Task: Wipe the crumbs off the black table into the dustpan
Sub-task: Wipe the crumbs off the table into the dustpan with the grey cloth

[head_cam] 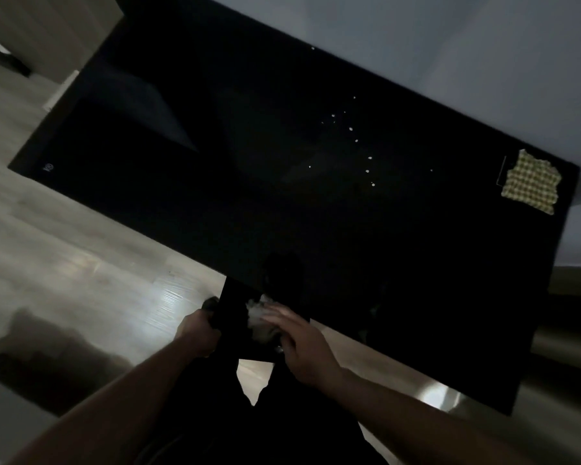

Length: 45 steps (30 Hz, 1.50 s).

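We hold dustpan (235, 317) by handle in left hand (198, 330), fingers curled round it, against near edge of black table (215, 162). Right hand (299, 340), fingers spread, presses pale soft wad (259, 313) over pan. Crumbs (359, 142) light, loose, scattered mid-table; we judge gentle sweeps best. Checked cloth (530, 182) far right

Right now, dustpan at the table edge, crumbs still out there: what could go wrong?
1. The crumbs lie scattered far from the dustpan; a long sweep may scatter them over the edge onto the floor.
2. The left hand holds the dustpan off the black table edge; if it tilts, the load may spill.
3. The right hand and its pale cloth are blurred; fast strokes may flick crumbs out.
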Each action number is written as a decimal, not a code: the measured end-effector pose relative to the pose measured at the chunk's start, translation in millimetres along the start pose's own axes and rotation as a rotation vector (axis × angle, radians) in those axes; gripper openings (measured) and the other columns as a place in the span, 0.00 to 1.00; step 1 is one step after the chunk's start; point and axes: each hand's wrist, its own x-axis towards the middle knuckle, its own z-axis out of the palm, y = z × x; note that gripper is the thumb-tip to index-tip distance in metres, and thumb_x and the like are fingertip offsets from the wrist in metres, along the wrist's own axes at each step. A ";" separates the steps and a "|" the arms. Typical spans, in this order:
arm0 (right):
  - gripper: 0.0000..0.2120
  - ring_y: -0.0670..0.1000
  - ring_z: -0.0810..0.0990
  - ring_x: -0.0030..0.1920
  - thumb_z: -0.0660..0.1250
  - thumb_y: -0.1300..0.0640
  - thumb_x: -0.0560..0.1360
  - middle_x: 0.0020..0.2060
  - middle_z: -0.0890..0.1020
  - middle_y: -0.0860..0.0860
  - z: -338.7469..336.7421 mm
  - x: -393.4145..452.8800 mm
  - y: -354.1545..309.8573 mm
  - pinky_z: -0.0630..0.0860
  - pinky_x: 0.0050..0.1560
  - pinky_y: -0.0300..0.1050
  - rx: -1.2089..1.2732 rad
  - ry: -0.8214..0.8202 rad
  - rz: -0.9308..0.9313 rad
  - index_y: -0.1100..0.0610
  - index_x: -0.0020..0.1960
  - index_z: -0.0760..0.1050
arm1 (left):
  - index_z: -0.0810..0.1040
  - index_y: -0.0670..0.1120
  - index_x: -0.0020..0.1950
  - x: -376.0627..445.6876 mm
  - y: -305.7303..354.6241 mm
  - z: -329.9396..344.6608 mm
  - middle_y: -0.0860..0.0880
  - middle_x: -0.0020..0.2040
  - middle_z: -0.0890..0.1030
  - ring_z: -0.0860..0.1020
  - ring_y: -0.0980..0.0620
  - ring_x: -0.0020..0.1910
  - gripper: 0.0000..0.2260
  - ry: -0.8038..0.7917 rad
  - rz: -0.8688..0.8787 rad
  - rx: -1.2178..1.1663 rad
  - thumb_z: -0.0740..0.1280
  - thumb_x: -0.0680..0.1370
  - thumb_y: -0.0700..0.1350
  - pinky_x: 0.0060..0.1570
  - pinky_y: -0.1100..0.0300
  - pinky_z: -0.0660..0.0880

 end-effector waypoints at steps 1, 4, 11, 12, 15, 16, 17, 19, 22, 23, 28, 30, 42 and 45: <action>0.25 0.40 0.67 0.77 0.59 0.71 0.79 0.73 0.71 0.34 -10.3 5.0 -3.9 0.65 0.78 0.45 0.030 0.077 0.017 0.54 0.72 0.77 | 0.84 0.50 0.57 -0.2 -0.2 -0.9 0.46 0.45 0.86 0.85 0.46 0.43 0.18 -0.004 -0.003 0.001 0.67 0.69 0.44 0.46 0.55 0.83; 0.26 0.43 0.70 0.76 0.58 0.76 0.79 0.74 0.73 0.40 -64.8 37.7 -2.1 0.66 0.77 0.45 0.082 0.321 0.006 0.60 0.72 0.76 | 0.84 0.50 0.58 2.9 -2.4 -2.7 0.47 0.43 0.86 0.85 0.46 0.41 0.19 -0.006 -0.005 0.001 0.66 0.68 0.45 0.46 0.54 0.83; 0.23 0.49 0.66 0.79 0.57 0.63 0.85 0.78 0.69 0.50 -228.0 141.2 51.7 0.64 0.80 0.51 -0.269 0.636 0.279 0.52 0.78 0.69 | 0.85 0.50 0.57 6.0 0.4 -4.9 0.47 0.43 0.86 0.85 0.46 0.42 0.19 -0.002 -0.013 0.000 0.66 0.68 0.45 0.46 0.52 0.84; 0.23 0.50 0.64 0.80 0.56 0.60 0.85 0.80 0.66 0.49 -243.4 154.0 61.3 0.62 0.81 0.51 -0.328 0.627 0.314 0.51 0.80 0.67 | 0.85 0.50 0.56 7.9 0.4 -3.5 0.46 0.44 0.86 0.85 0.45 0.43 0.19 0.004 -0.010 -0.004 0.66 0.67 0.45 0.47 0.52 0.83; 0.24 0.52 0.58 0.82 0.54 0.57 0.86 0.82 0.62 0.50 -272.4 188.5 85.3 0.56 0.82 0.54 -0.460 0.523 0.314 0.52 0.82 0.62 | 0.85 0.49 0.55 11.1 -1.8 0.1 0.46 0.44 0.86 0.85 0.45 0.43 0.20 0.020 -0.038 -0.018 0.64 0.65 0.47 0.46 0.52 0.83; 0.25 0.54 0.56 0.83 0.54 0.57 0.85 0.82 0.60 0.50 -274.8 199.0 91.4 0.54 0.83 0.56 -0.490 0.466 0.322 0.53 0.82 0.61 | 0.85 0.49 0.56 15.0 -6.0 3.8 0.47 0.43 0.86 0.85 0.45 0.43 0.22 0.022 -0.051 -0.028 0.64 0.64 0.48 0.46 0.53 0.84; 0.26 0.56 0.52 0.83 0.54 0.57 0.85 0.83 0.58 0.50 -273.8 208.9 95.2 0.51 0.83 0.57 -0.517 0.410 0.352 0.52 0.83 0.60 | 0.84 0.49 0.57 18.5 -10.5 6.4 0.47 0.44 0.86 0.85 0.46 0.42 0.23 0.017 -0.062 -0.043 0.63 0.64 0.49 0.46 0.53 0.84; 0.27 0.60 0.47 0.84 0.54 0.54 0.85 0.84 0.54 0.49 -263.6 222.2 98.1 0.45 0.83 0.59 -0.581 0.360 0.438 0.50 0.84 0.56 | 0.83 0.50 0.59 29.1 -20.4 14.5 0.48 0.45 0.86 0.85 0.46 0.43 0.26 0.006 -0.073 -0.077 0.63 0.63 0.50 0.46 0.53 0.84; 0.27 0.60 0.50 0.83 0.56 0.56 0.84 0.83 0.57 0.49 -236.3 216.3 92.4 0.46 0.83 0.59 -0.620 0.366 0.378 0.49 0.83 0.58 | 0.83 0.49 0.60 18.5 -7.7 7.7 0.46 0.48 0.86 0.85 0.44 0.46 0.26 0.011 -0.056 -0.077 0.63 0.64 0.49 0.48 0.53 0.83; 0.27 0.59 0.52 0.83 0.57 0.58 0.84 0.82 0.60 0.50 -224.7 206.7 89.9 0.49 0.83 0.59 -0.608 0.347 0.316 0.50 0.82 0.61 | 0.83 0.49 0.61 14.3 -2.1 6.0 0.45 0.49 0.86 0.85 0.44 0.47 0.25 0.014 -0.050 -0.077 0.63 0.65 0.48 0.49 0.53 0.83; 0.30 0.58 0.59 0.81 0.62 0.68 0.77 0.77 0.69 0.51 -148.5 135.9 65.5 0.59 0.81 0.58 -0.530 0.209 0.055 0.52 0.78 0.70 | 0.84 0.48 0.60 0.5 17.0 2.6 0.43 0.52 0.86 0.84 0.43 0.51 0.18 0.031 -0.039 -0.121 0.67 0.71 0.43 0.52 0.54 0.81; 0.29 0.55 0.61 0.81 0.61 0.69 0.76 0.76 0.71 0.50 -108.5 106.3 47.8 0.58 0.81 0.55 -0.482 0.109 -0.020 0.53 0.75 0.73 | 0.83 0.47 0.59 -1.2 19.8 1.5 0.43 0.52 0.86 0.84 0.43 0.52 0.17 0.024 -0.050 -0.147 0.67 0.71 0.42 0.52 0.54 0.81; 0.27 0.41 0.66 0.78 0.58 0.71 0.78 0.74 0.74 0.45 -29.3 49.4 -16.2 0.63 0.79 0.44 0.052 -0.037 0.017 0.51 0.71 0.78 | 0.84 0.49 0.58 -5.8 15.8 -8.0 0.44 0.50 0.86 0.85 0.44 0.49 0.15 -0.008 -0.060 -0.152 0.68 0.73 0.44 0.52 0.54 0.81; 0.28 0.41 0.69 0.76 0.60 0.74 0.76 0.73 0.75 0.48 -74.8 92.3 -12.4 0.64 0.77 0.39 0.047 0.187 0.028 0.55 0.71 0.78 | 0.84 0.51 0.58 -2.7 15.2 -12.4 0.46 0.48 0.86 0.85 0.46 0.46 0.16 -0.028 -0.062 -0.131 0.68 0.71 0.44 0.50 0.55 0.82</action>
